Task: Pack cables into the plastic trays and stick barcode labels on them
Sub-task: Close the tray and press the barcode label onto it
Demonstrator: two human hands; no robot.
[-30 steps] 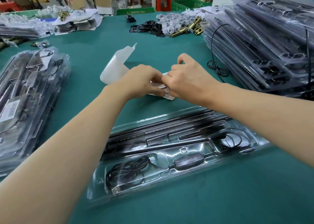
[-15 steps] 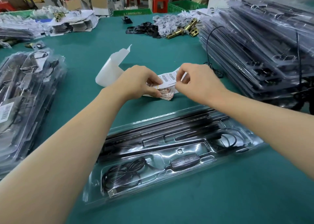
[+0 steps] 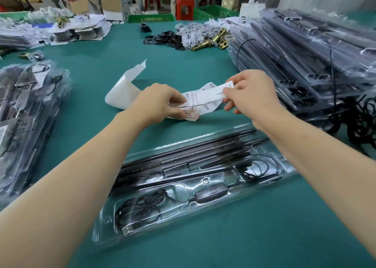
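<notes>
Left hand (image 3: 160, 102) pinches label strip (image 3: 205, 107); right hand (image 3: 252, 92) pinches barcode label (image 3: 211, 93) end; I judge it flimsy, sticky.

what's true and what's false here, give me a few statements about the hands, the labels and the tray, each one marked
1. The right hand pinches one end of a white barcode label. True.
2. The left hand rests flat on the tray. False: it holds the label sheets on the table, beyond the tray.
3. A black cable lies coiled in the tray's near-left compartment. True.
4. A barcode label is already stuck on the tray in front. False: none shows on it; the label is between the hands.
5. Brass parts lie at the far side of the table. True.
</notes>
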